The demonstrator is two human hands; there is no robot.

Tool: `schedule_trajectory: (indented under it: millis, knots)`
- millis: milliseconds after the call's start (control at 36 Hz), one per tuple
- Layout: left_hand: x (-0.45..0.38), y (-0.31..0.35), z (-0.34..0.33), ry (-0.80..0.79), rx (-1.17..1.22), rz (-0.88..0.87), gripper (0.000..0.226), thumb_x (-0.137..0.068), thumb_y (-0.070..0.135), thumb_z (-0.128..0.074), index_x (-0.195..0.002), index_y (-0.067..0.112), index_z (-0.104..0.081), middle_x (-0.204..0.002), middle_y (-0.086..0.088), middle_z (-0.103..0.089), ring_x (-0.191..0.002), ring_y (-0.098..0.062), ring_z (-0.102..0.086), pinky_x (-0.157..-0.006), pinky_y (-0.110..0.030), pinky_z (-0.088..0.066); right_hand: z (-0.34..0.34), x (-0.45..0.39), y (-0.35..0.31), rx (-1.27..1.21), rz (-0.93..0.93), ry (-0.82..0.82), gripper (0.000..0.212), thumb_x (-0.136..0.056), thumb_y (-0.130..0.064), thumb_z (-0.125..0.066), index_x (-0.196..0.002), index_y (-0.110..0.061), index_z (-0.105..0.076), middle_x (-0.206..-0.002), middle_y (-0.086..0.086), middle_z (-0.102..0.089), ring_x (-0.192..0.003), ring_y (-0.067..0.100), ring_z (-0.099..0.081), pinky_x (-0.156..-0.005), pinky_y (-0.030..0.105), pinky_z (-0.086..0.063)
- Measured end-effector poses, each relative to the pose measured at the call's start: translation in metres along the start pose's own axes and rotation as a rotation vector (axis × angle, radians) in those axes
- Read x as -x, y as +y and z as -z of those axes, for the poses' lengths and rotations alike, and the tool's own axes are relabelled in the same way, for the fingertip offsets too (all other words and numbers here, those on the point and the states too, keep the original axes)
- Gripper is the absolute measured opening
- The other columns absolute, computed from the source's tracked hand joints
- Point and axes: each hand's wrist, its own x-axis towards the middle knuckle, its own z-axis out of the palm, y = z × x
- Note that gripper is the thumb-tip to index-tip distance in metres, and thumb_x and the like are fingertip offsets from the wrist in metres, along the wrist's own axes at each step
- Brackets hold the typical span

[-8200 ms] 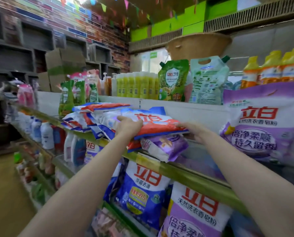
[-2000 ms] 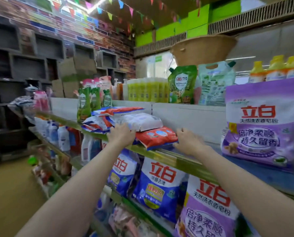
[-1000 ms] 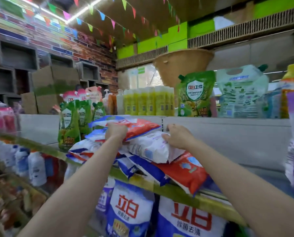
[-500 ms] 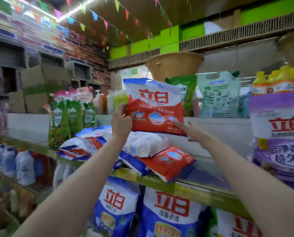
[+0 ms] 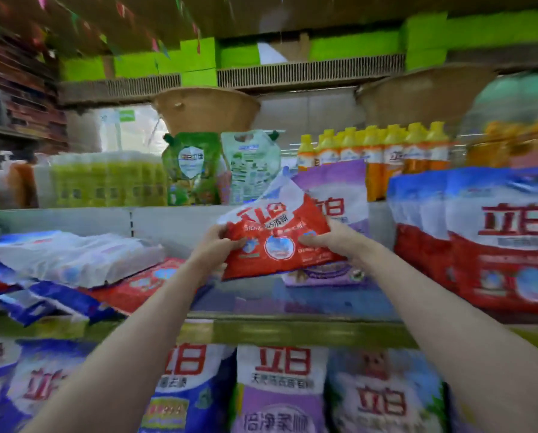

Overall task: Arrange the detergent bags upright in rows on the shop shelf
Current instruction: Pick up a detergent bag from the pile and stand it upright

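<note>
Red-and-white detergent bag (image 5: 277, 242): tilted, held above shelf (image 5: 292, 331), centre; gripped at 9 o'clock edge by left hand (image 5: 216, 248), at 3 o'clock by right hand (image 5: 334, 242); purple bag (image 5: 333, 185) upright behind; flat-lying bags (image 5: 74, 267) at 9 o'clock.

Left hand (image 5: 217, 248) and right hand (image 5: 333, 242) grip a tilted red detergent bag (image 5: 277, 235) above the shelf (image 5: 292, 331).

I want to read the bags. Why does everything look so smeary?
Head view: motion blur smears most of it, worst at the right and left edges; the red bag held in the left hand and right hand is sharpest, though its small print stays unreadable; wide-angle lens bends the shelf edge.
</note>
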Motion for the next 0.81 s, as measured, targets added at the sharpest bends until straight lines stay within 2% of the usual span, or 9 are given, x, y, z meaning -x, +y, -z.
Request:
schedule_trajectory:
  millis: [56,111,167,278,417,556,639,750,806]
  knots:
    - [0.002,-0.002,-0.016,-0.02,0.047,-0.009,0.033,-0.085,-0.01,-0.057,-0.111,0.011,-0.053,-0.102,-0.008,-0.065,-0.053,0.005,-0.059,-0.058,-0.009,-0.049,0.012,0.007,0.001,0.023,0.005,0.038,0.048,-0.078,-0.003,-0.072,-0.118,-0.017,-0.048,-0.102,0.004,-0.067,-0.067,0.001,-0.067,-0.067,0.018,-0.056]
    - [0.007,0.0,-0.028,-0.026,0.119,-0.039,0.037,-0.084,-0.013,-0.055,-0.115,0.006,-0.056,-0.111,-0.017,-0.063,-0.06,-0.001,-0.06,-0.063,-0.016,-0.051,0.02,0.012,0.006,0.023,0.018,0.09,0.059,-0.073,0.0,-0.075,-0.12,-0.017,-0.045,-0.115,0.009,-0.065,-0.09,0.016,-0.066,-0.087,0.036,-0.054]
    - [0.008,0.003,-0.039,-0.017,0.166,-0.079,0.042,-0.082,-0.015,-0.054,-0.121,-0.001,-0.056,-0.104,-0.01,-0.062,-0.057,0.005,-0.06,-0.061,-0.014,-0.052,0.028,0.02,0.012,0.024,0.045,0.13,0.064,-0.07,0.006,-0.076,-0.122,-0.014,-0.044,-0.12,0.012,-0.062,-0.102,0.024,-0.062,-0.096,0.045,-0.049]
    - [0.013,0.022,-0.064,-0.067,0.243,-0.099,0.044,-0.08,-0.015,-0.057,-0.119,0.007,-0.057,-0.073,0.012,-0.069,-0.055,0.006,-0.061,-0.056,-0.01,-0.051,0.054,0.036,0.021,-0.006,0.008,0.205,0.056,-0.07,0.006,-0.075,-0.114,-0.015,-0.047,-0.116,0.013,-0.063,-0.1,0.028,-0.063,-0.092,0.045,-0.051]
    - [0.024,0.041,-0.108,-0.177,0.264,-0.108,0.043,-0.079,-0.012,-0.062,-0.12,0.001,-0.058,-0.095,-0.007,-0.065,-0.072,-0.01,-0.064,-0.061,-0.014,-0.055,0.104,0.074,0.018,0.099,0.003,0.211,0.061,-0.073,0.005,-0.073,-0.125,-0.012,-0.046,-0.11,0.004,-0.064,-0.089,0.011,-0.064,-0.07,0.016,-0.055]
    - [0.042,0.065,-0.167,-0.275,0.348,-0.105,0.038,-0.079,-0.011,-0.063,-0.116,-0.002,-0.06,-0.089,-0.004,-0.067,-0.058,-0.002,-0.066,-0.061,-0.016,-0.057,0.157,0.116,0.016,0.163,-0.086,0.323,0.062,-0.069,-0.001,-0.078,-0.125,-0.01,-0.052,-0.112,0.01,-0.068,-0.1,0.026,-0.066,-0.094,0.044,-0.051]
    - [0.059,0.083,-0.2,-0.346,0.397,-0.102,0.04,-0.079,-0.014,-0.061,-0.117,-0.004,-0.059,-0.096,-0.01,-0.068,-0.053,0.002,-0.065,-0.055,-0.013,-0.055,0.186,0.144,0.015,0.168,-0.139,0.372,0.052,-0.07,-0.003,-0.077,-0.118,-0.008,-0.057,-0.109,0.011,-0.069,-0.093,0.026,-0.068,-0.089,0.043,-0.053]
    - [0.077,0.102,-0.237,-0.418,0.482,-0.073,0.041,-0.08,-0.019,-0.056,-0.12,-0.011,-0.054,-0.065,0.008,-0.07,-0.046,0.002,-0.062,-0.051,-0.014,-0.054,0.214,0.176,0.014,0.166,-0.164,0.408,0.042,-0.075,-0.001,-0.073,-0.113,-0.009,-0.059,-0.106,0.011,-0.069,-0.086,0.023,-0.067,-0.083,0.039,-0.055]
    - [0.08,0.106,-0.249,-0.427,0.491,-0.067,0.042,-0.08,-0.02,-0.055,-0.121,-0.011,-0.053,-0.072,0.004,-0.07,-0.046,0.003,-0.062,-0.058,-0.019,-0.056,0.225,0.186,0.017,0.164,-0.179,0.432,0.045,-0.072,-0.003,-0.076,-0.113,-0.009,-0.061,-0.108,0.011,-0.07,-0.091,0.028,-0.068,-0.088,0.046,-0.054]
